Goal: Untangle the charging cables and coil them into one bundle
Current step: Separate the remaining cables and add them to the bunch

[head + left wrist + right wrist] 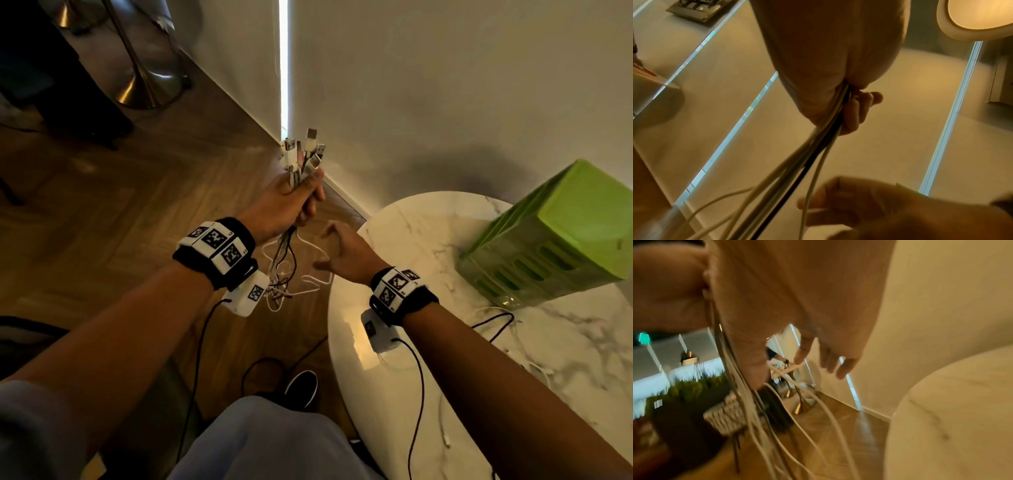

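**Cables held upright in one fist, plugs to the top**

The left hand (291, 202) is raised in front of the wall corner, its fingers curled tight round the charging cables (301, 161). The bunch stands roughly upright: the USB plugs (310, 137) stick up out of the fist, fanning a little, while the cords run straight down through the palm and hang below it. Under the wrist they fall into loose white and dark loops (291, 270) above the wooden floor (137, 192), just off the edge of the marble tabletop (428, 377).

The right hand (346, 253) hovers beside those hanging cords, fingers spread and relaxed; its wrist view shows a white cord lying across the fingertips (800, 359), with nothing gripped.

A green slotted bin (555, 233) stands on the tabletop, well apart from the hands. No lettering on plugs or bin can be made out; the wristbands (219, 246) carry only black-and-white square markers.
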Motion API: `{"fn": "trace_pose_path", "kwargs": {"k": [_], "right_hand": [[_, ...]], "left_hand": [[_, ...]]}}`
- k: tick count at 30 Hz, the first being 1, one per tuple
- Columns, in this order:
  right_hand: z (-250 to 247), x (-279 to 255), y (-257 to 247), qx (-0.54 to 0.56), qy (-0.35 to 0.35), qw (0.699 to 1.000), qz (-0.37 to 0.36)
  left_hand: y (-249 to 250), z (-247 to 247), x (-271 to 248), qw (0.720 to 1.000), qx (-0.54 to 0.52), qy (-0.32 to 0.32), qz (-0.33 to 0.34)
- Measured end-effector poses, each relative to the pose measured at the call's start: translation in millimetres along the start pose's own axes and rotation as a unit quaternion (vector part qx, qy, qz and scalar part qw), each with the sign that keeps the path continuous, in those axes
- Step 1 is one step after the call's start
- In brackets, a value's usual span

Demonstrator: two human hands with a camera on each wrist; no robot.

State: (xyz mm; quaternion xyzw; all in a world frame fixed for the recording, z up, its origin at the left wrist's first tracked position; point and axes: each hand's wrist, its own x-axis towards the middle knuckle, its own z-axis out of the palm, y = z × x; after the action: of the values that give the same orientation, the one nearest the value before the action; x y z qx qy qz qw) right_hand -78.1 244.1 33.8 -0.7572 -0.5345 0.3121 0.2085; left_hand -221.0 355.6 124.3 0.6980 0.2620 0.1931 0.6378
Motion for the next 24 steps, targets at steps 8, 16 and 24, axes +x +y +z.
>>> {"fn": "trace_pose_path", "kwargs": {"k": [8, 16, 24], "right_hand": [[1.7, -11.0, -59.0, 0.282, 0.133, 0.942, -0.122], [-33.1, -25.1, -70.1, 0.461, 0.072, 0.884, -0.031], [-84.0, -60.8, -79.1, 0.572, 0.007, 0.820, -0.009]], "left_hand": [[2.5, 16.6, 6.3, 0.987, 0.132, -0.054, 0.076], [17.2, 30.7, 19.7, 0.997, -0.042, -0.062, 0.012], [-71.6, 45.7, 19.7, 0.888, 0.184, -0.415, -0.078]]}}
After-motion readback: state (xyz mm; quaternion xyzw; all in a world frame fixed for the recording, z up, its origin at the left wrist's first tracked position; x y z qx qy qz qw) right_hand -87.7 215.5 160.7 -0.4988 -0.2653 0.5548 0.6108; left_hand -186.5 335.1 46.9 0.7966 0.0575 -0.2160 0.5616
